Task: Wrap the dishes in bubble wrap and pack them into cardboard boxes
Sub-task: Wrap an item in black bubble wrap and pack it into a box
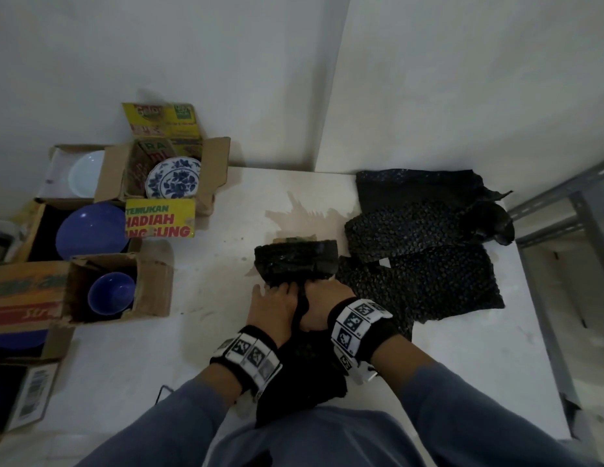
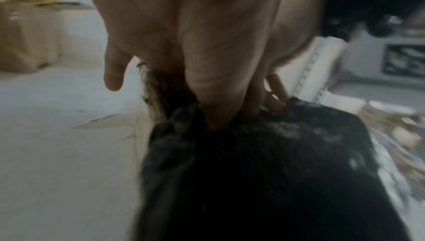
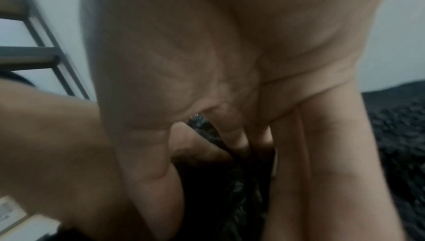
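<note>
A dish wrapped in black bubble wrap stands as a bundle on the white table, in the middle; the dish itself is hidden. My left hand and right hand sit side by side at the bundle's near edge. Both grip the gathered wrap, whose loose tail runs back toward my body. In the left wrist view my left hand's thumb and fingers pinch into the black wrap. In the right wrist view my right hand's fingers curl down into the dark wrap.
Open cardboard boxes stand along the left: one holds a blue-and-white floral plate, others a white plate, a blue plate and a blue bowl. Spare black bubble wrap sheets lie at the right. A metal rack borders the table's right edge.
</note>
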Tool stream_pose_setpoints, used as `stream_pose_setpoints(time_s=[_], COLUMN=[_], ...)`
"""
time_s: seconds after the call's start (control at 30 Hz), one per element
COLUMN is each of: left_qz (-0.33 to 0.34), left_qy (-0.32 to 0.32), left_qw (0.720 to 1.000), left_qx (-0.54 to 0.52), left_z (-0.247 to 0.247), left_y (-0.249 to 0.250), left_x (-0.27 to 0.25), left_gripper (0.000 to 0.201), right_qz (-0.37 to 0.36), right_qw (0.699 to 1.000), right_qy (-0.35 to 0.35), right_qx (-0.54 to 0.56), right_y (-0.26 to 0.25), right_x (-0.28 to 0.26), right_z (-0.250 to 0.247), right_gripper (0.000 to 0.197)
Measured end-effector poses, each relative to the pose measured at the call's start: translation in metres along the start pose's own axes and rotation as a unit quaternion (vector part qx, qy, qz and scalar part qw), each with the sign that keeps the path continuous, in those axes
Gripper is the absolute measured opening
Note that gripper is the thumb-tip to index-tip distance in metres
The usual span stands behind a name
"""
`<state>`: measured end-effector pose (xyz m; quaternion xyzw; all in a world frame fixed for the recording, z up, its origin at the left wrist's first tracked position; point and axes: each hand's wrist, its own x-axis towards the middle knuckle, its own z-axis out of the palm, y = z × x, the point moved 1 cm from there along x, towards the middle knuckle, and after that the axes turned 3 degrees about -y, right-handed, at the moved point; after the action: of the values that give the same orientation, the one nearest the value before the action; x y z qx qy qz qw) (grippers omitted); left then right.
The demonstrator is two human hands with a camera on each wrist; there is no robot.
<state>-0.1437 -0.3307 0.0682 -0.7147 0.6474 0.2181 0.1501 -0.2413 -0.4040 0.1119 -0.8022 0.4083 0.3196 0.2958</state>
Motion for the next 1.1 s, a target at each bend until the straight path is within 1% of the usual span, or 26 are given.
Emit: stream_pose_setpoints(time_s=[0.1, 0.17, 0.23, 0.3, 0.33, 0.37, 0.4, 0.43, 0.5, 0.57, 0.63, 0.7, 0.77, 0.83, 0.87, 0.9, 0.93, 1.0, 1.1], left_qz=[0.006, 0.011, 0.021, 0.015, 0.012, 0.011, 0.008, 0.004, 0.001, 0.001, 0.008, 0.023, 0.027, 0.019, 0.019, 0.016, 0.012, -0.017, -0.024], left_qy=[-0.066, -0.074, -0.032, 0.038, 0.067, 0.082, 0.076, 0.05, -0.014, -0.071, -0.079, -0.053, 0.007, 0.07, 0.093, 0.104, 0.103, 0.067, 0.003], left_qw=[0.997, 0.997, 0.999, 0.999, 0.998, 0.997, 0.997, 0.998, 0.999, 0.997, 0.996, 0.998, 1.0, 0.997, 0.996, 0.994, 0.995, 0.998, 0.999], left_qx=[-0.035, -0.029, -0.01, 0.008, 0.004, -0.007, -0.017, -0.024, -0.03, -0.029, -0.031, -0.019, -0.001, 0.001, 0.001, 0.0, 0.003, 0.01, 0.022], left_z=[-0.004, -0.004, -0.001, 0.007, 0.012, 0.016, 0.018, 0.017, 0.013, 0.006, 0.004, 0.005, 0.009, 0.013, 0.016, 0.019, 0.02, 0.016, 0.01], left_y=[-0.003, -0.003, -0.002, 0.0, 0.0, -0.001, -0.002, -0.003, -0.005, -0.003, -0.003, -0.004, -0.004, -0.001, 0.001, 0.002, 0.001, 0.0, 0.002], left_x=[0.013, 0.016, 0.012, 0.003, -0.001, -0.003, -0.004, -0.001, 0.008, 0.018, 0.023, 0.021, 0.014, 0.003, -0.002, -0.005, -0.007, -0.007, 0.004], left_gripper=[0.071, 0.072, 0.062, 0.053, 0.052, 0.054, 0.058, 0.063, 0.072, 0.079, 0.079, 0.073, 0.063, 0.05, 0.047, 0.048, 0.053, 0.064, 0.07], right_qz=[-0.004, -0.004, 0.002, 0.006, 0.006, 0.004, 0.002, 0.001, -0.008, -0.018, -0.017, -0.008, -0.007, -0.012, -0.013, -0.013, -0.012, -0.014, -0.011], right_qw=[1.0, 1.0, 1.0, 1.0, 1.0, 1.0, 1.0, 1.0, 0.999, 0.998, 0.998, 0.998, 0.998, 0.998, 0.998, 0.997, 0.998, 0.998, 0.999], right_qy=[0.03, 0.03, 0.019, -0.004, -0.012, -0.017, -0.016, -0.007, 0.025, 0.039, 0.037, 0.03, 0.017, 0.006, 0.002, -0.001, -0.002, 0.005, 0.028], right_qx=[-0.004, -0.006, -0.014, -0.029, -0.028, -0.025, -0.026, -0.029, -0.034, -0.035, -0.041, -0.053, -0.057, -0.062, -0.068, -0.071, -0.069, -0.062, -0.045], right_y=[0.002, 0.001, 0.0, -0.001, -0.001, -0.001, 0.0, 0.0, -0.001, -0.001, -0.001, -0.002, -0.005, -0.007, -0.008, -0.008, -0.009, -0.01, -0.007], right_x=[-0.003, -0.001, 0.002, 0.004, 0.005, 0.006, 0.006, 0.005, 0.004, 0.003, 0.006, 0.009, 0.009, 0.008, 0.007, 0.007, 0.006, 0.006, 0.0], right_z=[0.001, 0.0, 0.0, -0.003, -0.004, -0.005, -0.006, -0.005, -0.001, 0.002, 0.002, 0.001, 0.002, -0.001, -0.003, -0.005, -0.006, -0.006, -0.003], right_gripper=[0.055, 0.054, 0.052, 0.047, 0.045, 0.045, 0.045, 0.045, 0.048, 0.055, 0.063, 0.066, 0.063, 0.052, 0.046, 0.041, 0.039, 0.038, 0.037])
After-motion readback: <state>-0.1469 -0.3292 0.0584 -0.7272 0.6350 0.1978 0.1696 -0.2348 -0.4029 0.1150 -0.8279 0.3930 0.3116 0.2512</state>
